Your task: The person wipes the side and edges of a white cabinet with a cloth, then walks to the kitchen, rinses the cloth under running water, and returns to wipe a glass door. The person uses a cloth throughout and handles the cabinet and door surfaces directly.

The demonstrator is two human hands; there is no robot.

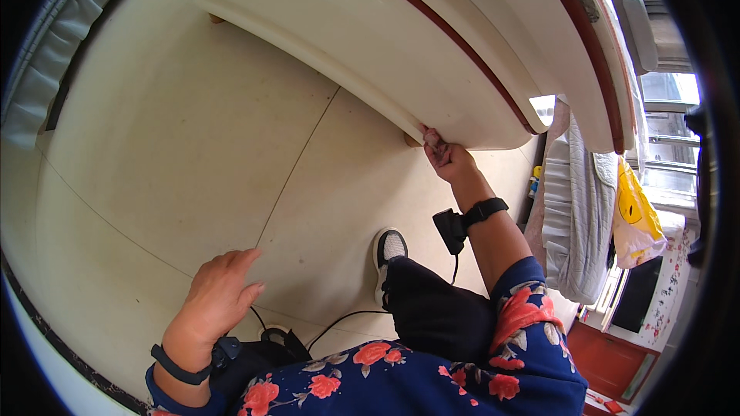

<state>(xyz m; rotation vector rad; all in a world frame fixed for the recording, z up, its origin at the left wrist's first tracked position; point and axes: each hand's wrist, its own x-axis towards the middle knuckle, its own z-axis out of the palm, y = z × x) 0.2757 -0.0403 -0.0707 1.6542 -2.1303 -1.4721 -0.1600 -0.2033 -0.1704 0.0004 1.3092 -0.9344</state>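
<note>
My right hand [451, 157] grips a crumpled, pinkish-grey cloth [435, 145] and presses it to the lower edge of a cream cabinet-like piece of furniture [370, 40], near one of its short wooden feet [411, 140]. Dark red trim runs along the furniture's body. My left hand [222, 286] hangs over the tiled floor at the lower left, holding nothing, with its thumb and fingers apart. Each wrist wears a black strap with a small device. The cloth's far side is hidden by my fingers.
Pale floor tiles [231, 144] spread below the furniture. A black cable [347, 316] lies near my shoes. To the right stand a sofa with a quilted grey cover [584, 231] and a yellow smiley plastic bag [633, 208]. A frilled cloth [75, 29] hangs at the upper left.
</note>
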